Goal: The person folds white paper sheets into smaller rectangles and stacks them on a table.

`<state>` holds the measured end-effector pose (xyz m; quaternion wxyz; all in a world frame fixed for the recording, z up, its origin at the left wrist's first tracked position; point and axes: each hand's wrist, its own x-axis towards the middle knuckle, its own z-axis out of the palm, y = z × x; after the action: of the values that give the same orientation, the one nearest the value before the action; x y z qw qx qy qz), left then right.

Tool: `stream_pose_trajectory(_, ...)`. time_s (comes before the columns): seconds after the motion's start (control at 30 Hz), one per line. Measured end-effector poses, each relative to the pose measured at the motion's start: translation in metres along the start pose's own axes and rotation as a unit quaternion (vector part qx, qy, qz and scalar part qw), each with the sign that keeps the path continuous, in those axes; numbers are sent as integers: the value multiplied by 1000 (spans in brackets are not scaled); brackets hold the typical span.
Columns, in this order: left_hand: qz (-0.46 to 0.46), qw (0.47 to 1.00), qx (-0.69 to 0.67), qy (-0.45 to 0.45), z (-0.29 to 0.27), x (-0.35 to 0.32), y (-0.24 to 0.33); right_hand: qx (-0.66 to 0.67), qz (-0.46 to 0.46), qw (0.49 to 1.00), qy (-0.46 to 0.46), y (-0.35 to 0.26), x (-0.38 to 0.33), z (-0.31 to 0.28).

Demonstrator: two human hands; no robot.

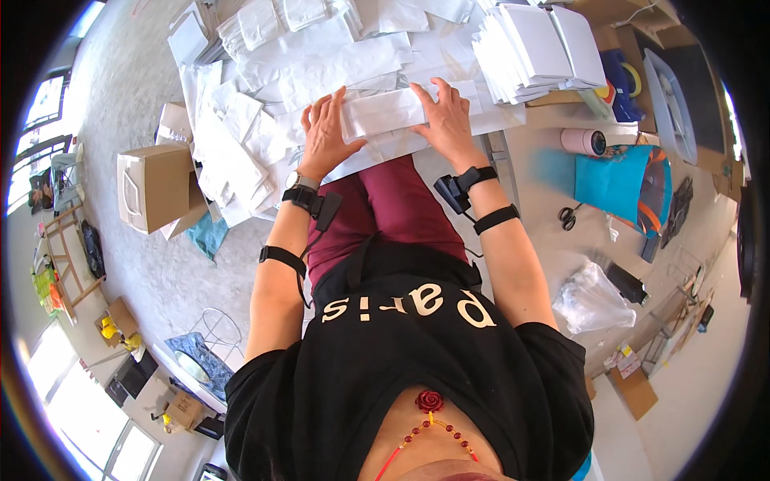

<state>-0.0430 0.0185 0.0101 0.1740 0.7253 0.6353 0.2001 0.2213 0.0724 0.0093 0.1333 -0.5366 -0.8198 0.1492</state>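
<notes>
A white folded strip (378, 112), perhaps thin plastic or paper, lies flat across the near edge of the table in front of me. My left hand (325, 135) rests at the strip's left end, its thumb stretched toward the middle and its fingers pointing away from me. At the right part of the strip is my right hand (445, 122), thumb and fingers spread with their tips on the sheet. Neither hand is closed around anything. More flat white bags (321, 76) lie beyond the strip, partly overlapping.
Stacked white packets (529, 52) stand at the table's far right. Loose white bags (233, 148) heap at the left, beside a cardboard box (152, 188). To the right are a pink cylinder (583, 142), a blue bag (605, 180), scissors (568, 217) and a clear plastic bag (592, 298).
</notes>
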Motion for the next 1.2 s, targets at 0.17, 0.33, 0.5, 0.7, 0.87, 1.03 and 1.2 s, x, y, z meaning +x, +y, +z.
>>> stream_pose_trajectory(0.17, -3, 1000, 7, 6, 2, -3, -3, -2, -1, 1000, -11, 3, 3, 1)
stream_pose_trajectory(0.33, -16, 1000, 6, -2, 3, -6, -4, 2, -4, 1000, -18, 5, 4, -2)
stream_pose_trajectory(0.5, -11, 1000, 16, 24, 4, -9, -8, 5, -8, 1000, -19, 7, 3, -3)
stream_pose_trajectory(0.7, -5, 1000, -13, -8, 3, 1, -8, 7, -5, 999, -34, 7, 5, -6)
stream_pose_trajectory(0.87, 3, 1000, -2, -7, 5, 8, -3, -8, -27, 999, -38, 10, 8, -5)
stream_pose_trajectory(1.03, 0, 1000, 1, -7, 4, 8, 0, -23, -32, 998, -50, 10, 12, -5)
stream_pose_trajectory(1.2, -2, 1000, 3, -7, 6, 6, 0, -30, -36, 998, -50, 12, 14, -5)
